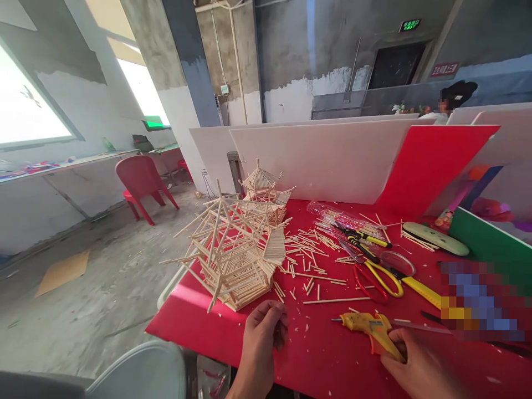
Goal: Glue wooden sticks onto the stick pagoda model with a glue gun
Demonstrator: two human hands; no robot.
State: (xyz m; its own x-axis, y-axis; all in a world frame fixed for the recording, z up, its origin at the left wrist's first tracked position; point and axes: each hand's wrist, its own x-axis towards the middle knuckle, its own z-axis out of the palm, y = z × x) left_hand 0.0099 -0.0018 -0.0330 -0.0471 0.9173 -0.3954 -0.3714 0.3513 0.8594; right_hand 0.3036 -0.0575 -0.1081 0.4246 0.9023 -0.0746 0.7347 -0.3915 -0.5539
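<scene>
My left hand (262, 332) rests on the red table (332, 360) with its fingers curled in, just in front of a wooden stick pagoda model (235, 252); what it holds, if anything, is hidden. My right hand (419, 368) grips the handle of a yellow glue gun (372, 328) lying near the table's front, nozzle pointing left. A second, smaller stick pavilion (264, 188) stands behind the first model. Loose cut sticks (310, 260) lie scattered in the middle of the table.
Yellow-handled scissors (384, 277), pliers (366, 238), a yellow ruler (421, 291) and a bag of sticks (332, 213) lie to the right. White and red boards (332, 160) wall the table's back. A red chair (141, 183) stands on the floor at left; another person (446, 105) sits far behind.
</scene>
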